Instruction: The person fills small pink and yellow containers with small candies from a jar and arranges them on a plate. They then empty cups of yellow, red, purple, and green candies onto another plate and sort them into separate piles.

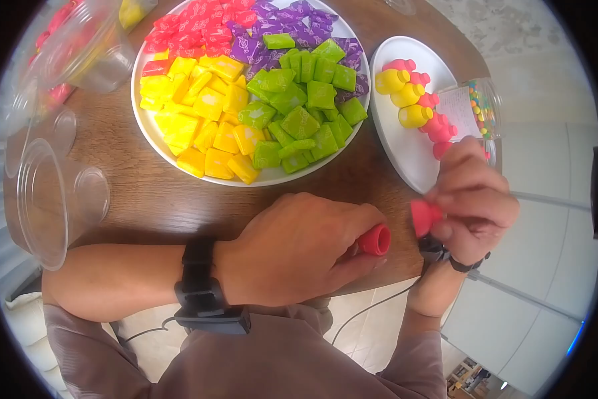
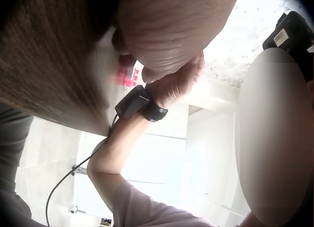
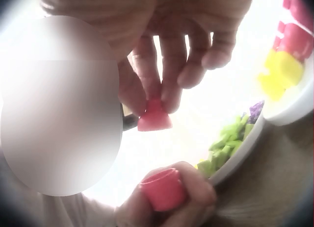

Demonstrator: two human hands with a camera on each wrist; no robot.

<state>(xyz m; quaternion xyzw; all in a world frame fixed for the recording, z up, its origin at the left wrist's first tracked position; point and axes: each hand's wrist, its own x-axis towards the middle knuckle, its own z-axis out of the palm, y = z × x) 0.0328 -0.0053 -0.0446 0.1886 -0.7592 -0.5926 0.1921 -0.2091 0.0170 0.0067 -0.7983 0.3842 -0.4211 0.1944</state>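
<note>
- Left hand [image 1: 299,241], close to my head camera, curls its fingers round a red cup [image 1: 372,241], mouth showing.
- I see the right hand [image 1: 475,199] pinching a red cap [image 1: 423,218], apart from the cup.
- Candy plate [image 1: 279,175] lies beyond the left hand.

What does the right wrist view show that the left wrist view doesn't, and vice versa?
Only right wrist: green square wrapped candies, purple wrapped candies and yellow rounded plastic-looking pieces.

Only left wrist: a thin black cable and a black boxy device with a white label.

Both: the left hand, the right hand, red plastic-looking pieces and the brown wooden table.
</note>
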